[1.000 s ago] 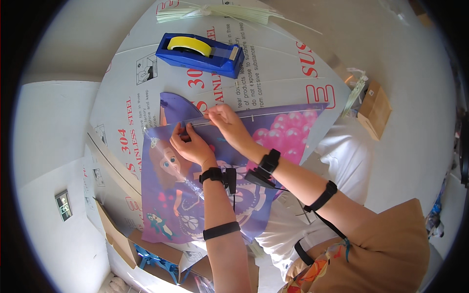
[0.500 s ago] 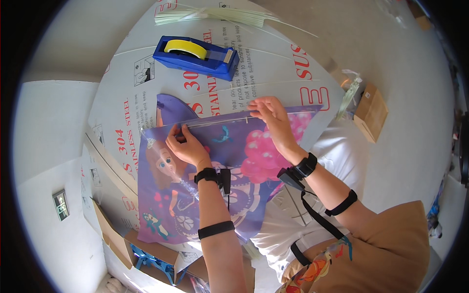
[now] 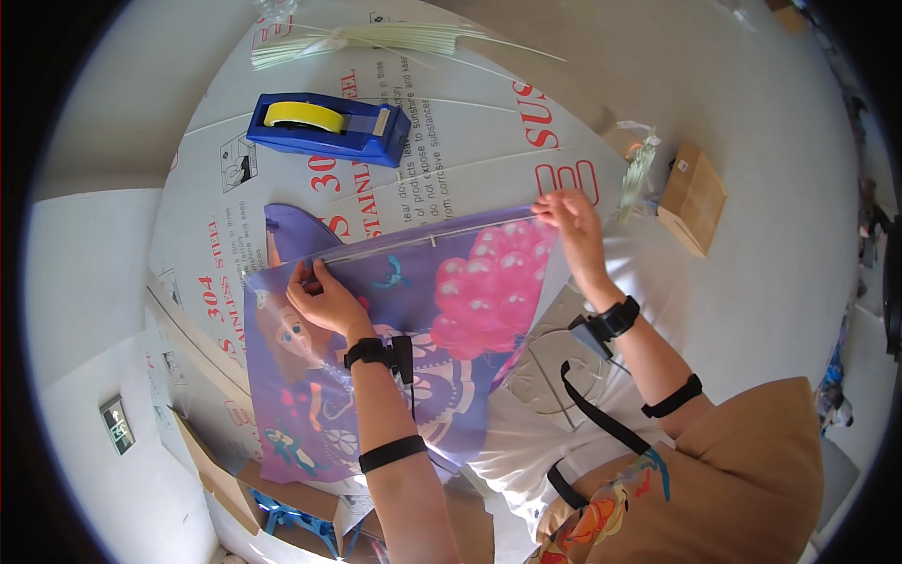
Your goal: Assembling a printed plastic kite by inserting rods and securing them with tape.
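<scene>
A purple printed kite sheet (image 3: pixel 376 310), with a doll-like figure and pink balloons, lies on the table in front of me. Along its far edge runs a thin pale rod (image 3: pixel 395 246). My left hand (image 3: pixel 329 305) is closed at that edge near the left corner, thumb and fingertips pinching the sheet by the rod. At the right corner my right hand (image 3: pixel 578 240) pinches the sheet between thumb and fingers, lifting it slightly. A purple flap (image 3: pixel 303 230) sticks out beyond the far edge. What lies under my left fingertips is hidden.
Beyond the sheet stands a blue tape dispenser (image 3: pixel 329 141) with a yellow roll. A bundle of thin pale rods (image 3: pixel 376 38) lies at the table's far end. To the right is a cardboard box (image 3: pixel 693 199); at lower left, an open box (image 3: pixel 291 498) holds blue parts.
My right hand has slid right along the edge to the sheet's corner. My left hand stays near the left corner. The whole view has shifted, with the table things now further left.
</scene>
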{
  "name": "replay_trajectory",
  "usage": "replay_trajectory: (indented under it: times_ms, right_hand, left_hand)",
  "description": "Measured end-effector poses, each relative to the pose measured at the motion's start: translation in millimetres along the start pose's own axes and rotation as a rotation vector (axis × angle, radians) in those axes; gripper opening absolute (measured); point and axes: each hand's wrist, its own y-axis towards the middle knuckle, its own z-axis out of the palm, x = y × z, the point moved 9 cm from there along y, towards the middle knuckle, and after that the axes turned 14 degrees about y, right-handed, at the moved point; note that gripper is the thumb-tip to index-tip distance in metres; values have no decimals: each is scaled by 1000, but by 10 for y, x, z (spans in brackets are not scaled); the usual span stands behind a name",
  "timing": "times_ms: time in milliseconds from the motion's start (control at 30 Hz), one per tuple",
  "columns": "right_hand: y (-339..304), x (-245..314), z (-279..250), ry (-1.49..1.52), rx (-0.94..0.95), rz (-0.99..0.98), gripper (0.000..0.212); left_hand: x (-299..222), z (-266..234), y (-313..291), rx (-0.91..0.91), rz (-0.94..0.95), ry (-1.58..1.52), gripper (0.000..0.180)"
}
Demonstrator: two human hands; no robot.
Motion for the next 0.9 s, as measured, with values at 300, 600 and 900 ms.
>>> replay_trajectory:
  times_ms: [300,600,900]
  right_hand:
    - [131,475,-587,-328,-143,-185,16]
    - [22,263,608,-260,372,-140,18]
    - [-199,423,636,-600,475,-624,16]
  left_hand:
    - [-66,15,-37,0,-4,-18,21]
    - [3,11,-8,-23,67,-24,20]
    - [-1062,-78,-785,341,723,106,50]
